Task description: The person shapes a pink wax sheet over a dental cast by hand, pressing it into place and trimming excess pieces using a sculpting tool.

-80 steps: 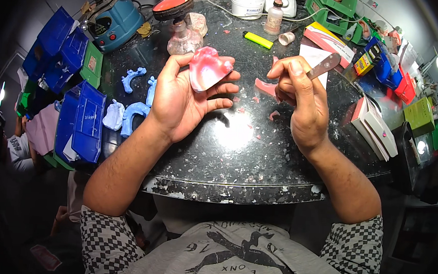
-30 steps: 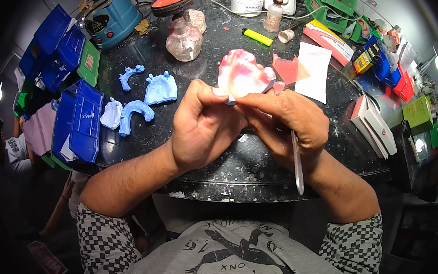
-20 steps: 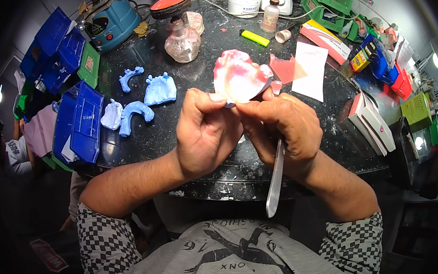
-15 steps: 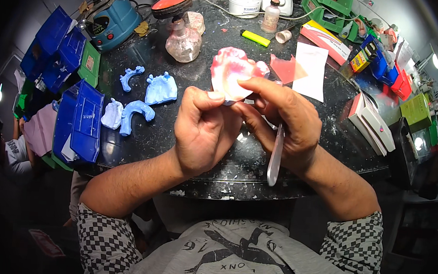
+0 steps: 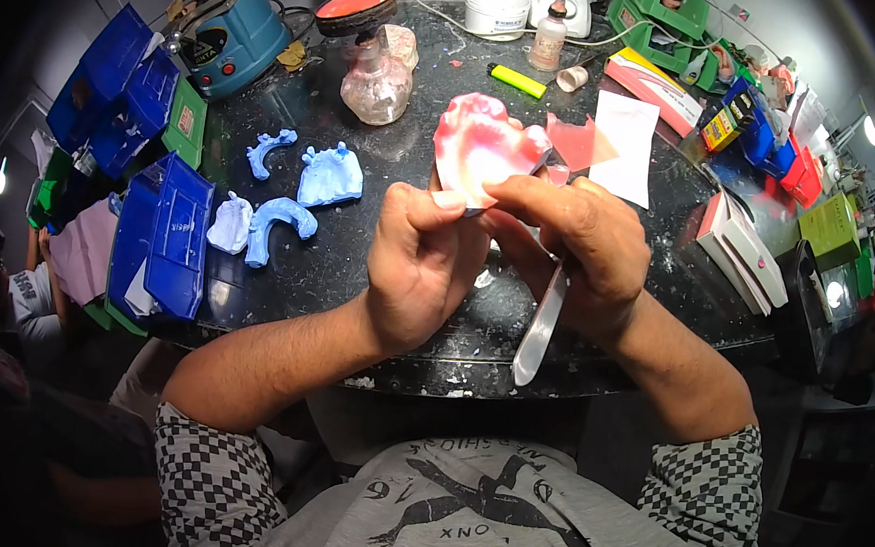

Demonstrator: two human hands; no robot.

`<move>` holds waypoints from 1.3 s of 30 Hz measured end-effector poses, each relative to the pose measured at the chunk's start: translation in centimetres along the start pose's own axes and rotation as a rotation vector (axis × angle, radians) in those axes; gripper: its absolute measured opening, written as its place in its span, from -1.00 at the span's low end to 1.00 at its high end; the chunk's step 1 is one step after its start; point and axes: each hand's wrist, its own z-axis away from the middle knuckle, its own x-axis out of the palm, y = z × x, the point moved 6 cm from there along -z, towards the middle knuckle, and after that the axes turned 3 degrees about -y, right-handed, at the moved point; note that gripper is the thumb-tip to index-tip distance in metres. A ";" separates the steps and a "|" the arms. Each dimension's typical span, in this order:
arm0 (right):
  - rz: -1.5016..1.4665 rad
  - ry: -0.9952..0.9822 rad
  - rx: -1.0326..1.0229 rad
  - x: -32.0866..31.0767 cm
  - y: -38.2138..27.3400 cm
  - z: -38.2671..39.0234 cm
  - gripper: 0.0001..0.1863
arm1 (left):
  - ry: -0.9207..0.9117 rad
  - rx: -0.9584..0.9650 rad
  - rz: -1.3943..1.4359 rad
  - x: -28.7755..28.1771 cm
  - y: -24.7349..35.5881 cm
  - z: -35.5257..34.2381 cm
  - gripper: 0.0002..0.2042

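Observation:
A dental cast covered in glossy pink wax [image 5: 478, 141] is held up over the table's front half. My left hand [image 5: 413, 267] is closed around its near edge, the thumb lying on the rim and the other fingers hidden beneath. My right hand [image 5: 594, 258] presses its index finger on the wax near that same edge, thumb below. A wax spatula [image 5: 543, 325] is tucked in the right hand, its flat pale end pointing down toward me. The spatula's other end is hidden by the fingers.
Blue dental models and impressions [image 5: 330, 177] lie left, beside blue bins [image 5: 164, 237]. A glass spirit burner [image 5: 376, 89], a green lighter [image 5: 516, 81] and a dropper bottle [image 5: 549, 42] stand behind. Pink wax sheet [image 5: 572, 141] and white paper [image 5: 625, 150] lie right, near a box [image 5: 745, 247].
The spatula's lower end has swung a little to the left. The view has shifted slightly, and both hands keep their hold on the cast.

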 end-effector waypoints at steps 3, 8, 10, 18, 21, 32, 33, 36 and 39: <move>0.058 -0.073 -0.036 -0.2 0.0 0.0 -0.58 | -0.028 0.006 0.010 0.5 0.0 -0.1 -0.64; 0.035 -0.083 -0.033 -0.3 0.1 0.1 -0.56 | 0.200 -0.095 0.029 -0.6 -0.7 0.0 -0.68; 0.005 -0.052 -0.047 -0.1 0.2 0.0 -0.55 | 0.215 -0.085 0.020 -1.0 -0.6 0.2 -0.67; 0.140 -0.146 -0.017 -0.7 0.7 -0.2 -0.49 | 0.086 0.010 -0.075 -1.3 0.0 -0.4 -0.37; 0.173 -0.165 -0.033 -0.8 0.7 -0.3 -0.54 | 0.015 -0.001 -0.046 -0.9 0.0 -0.7 -0.39; -0.002 0.027 0.246 -1.2 3.5 -0.5 -0.62 | 0.375 -0.142 -0.548 -4.3 3.4 -2.4 -0.67; 0.018 0.037 0.353 -1.6 4.3 -0.4 -0.69 | 0.445 -0.110 -0.593 -4.0 4.0 -2.5 -0.73; -0.022 0.078 0.484 -2.8 7.8 -0.3 -0.87 | 0.430 -0.084 -0.674 -5.2 4.8 -2.8 -0.78; -0.014 -0.039 0.649 -3.9 11.0 0.1 -0.89 | 0.377 0.002 -0.682 -5.9 5.6 -3.0 -0.72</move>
